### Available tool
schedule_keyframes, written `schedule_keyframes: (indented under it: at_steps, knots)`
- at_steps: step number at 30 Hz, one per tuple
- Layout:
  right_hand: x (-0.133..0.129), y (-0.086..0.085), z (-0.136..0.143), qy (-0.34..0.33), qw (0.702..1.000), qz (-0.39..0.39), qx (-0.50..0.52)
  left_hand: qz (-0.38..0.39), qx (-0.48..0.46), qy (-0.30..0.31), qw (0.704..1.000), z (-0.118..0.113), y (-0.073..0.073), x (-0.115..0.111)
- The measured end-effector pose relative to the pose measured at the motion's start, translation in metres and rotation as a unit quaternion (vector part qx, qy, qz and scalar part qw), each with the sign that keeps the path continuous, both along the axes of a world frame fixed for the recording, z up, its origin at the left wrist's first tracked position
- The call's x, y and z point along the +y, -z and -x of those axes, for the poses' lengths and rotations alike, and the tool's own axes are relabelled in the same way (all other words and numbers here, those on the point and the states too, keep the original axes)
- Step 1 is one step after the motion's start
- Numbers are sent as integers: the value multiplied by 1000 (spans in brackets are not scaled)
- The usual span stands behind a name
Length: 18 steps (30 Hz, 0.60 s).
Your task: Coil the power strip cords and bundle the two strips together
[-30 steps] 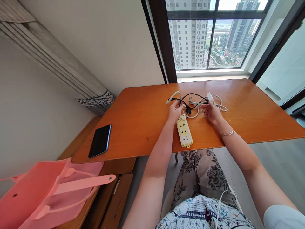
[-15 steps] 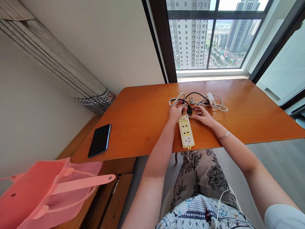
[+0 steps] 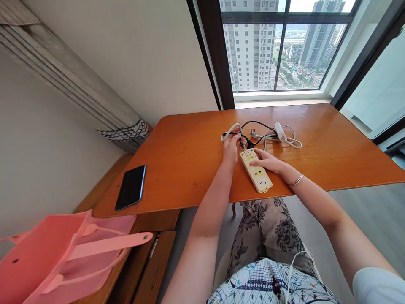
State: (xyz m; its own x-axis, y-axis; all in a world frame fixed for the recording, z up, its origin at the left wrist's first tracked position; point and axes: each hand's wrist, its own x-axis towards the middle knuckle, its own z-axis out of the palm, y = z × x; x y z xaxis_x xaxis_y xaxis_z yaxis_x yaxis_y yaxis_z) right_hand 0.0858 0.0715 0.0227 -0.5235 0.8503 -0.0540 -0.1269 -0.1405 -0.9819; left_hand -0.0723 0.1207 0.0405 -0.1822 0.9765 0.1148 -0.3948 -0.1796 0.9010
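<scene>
A white power strip (image 3: 261, 179) lies slanted on the wooden table near its front edge. My right hand (image 3: 267, 160) grips its upper part, thumb across the top face. Left of the strip's far end, my left hand (image 3: 231, 145) is closed on the looped white cable (image 3: 232, 126) and black cord. A black plug (image 3: 249, 144) rests at the strip's far end, partly hidden. Behind my right hand are a white plug (image 3: 254, 133) and a white adapter (image 3: 280, 131) with a coiled white cable (image 3: 294, 142).
A black phone or tablet (image 3: 130, 188) lies on the left of the table (image 3: 183, 169). At the lower left, a pink bag (image 3: 47, 253) stands beside the table over a wooden drawer unit (image 3: 158, 261). A window (image 3: 281, 55) is behind the table.
My right hand has moved from beside the black plug onto the power strip. The strip's near end has swung to the right. My left hand has shifted slightly left with the cables.
</scene>
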Motion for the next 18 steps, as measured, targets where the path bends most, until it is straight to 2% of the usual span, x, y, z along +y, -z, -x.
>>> schedule_keyframes:
  at_steps: [4,8,10,15,18]
  knots:
    - [-4,-17,-15,-1,999,-34,-33,3,26,-51,998,16,0,8]
    - [-6,-29,-33,-25,999,-40,4,37,27,-78,996,29,5,19]
    - [-2,-30,-41,4,999,-35,42,52,10,-81,995,31,6,22]
    - [7,-30,-56,126,983,-49,127,46,-74,-90,992,29,3,20]
    - [6,-35,-57,195,970,-59,131,31,-55,-108,992,32,1,20]
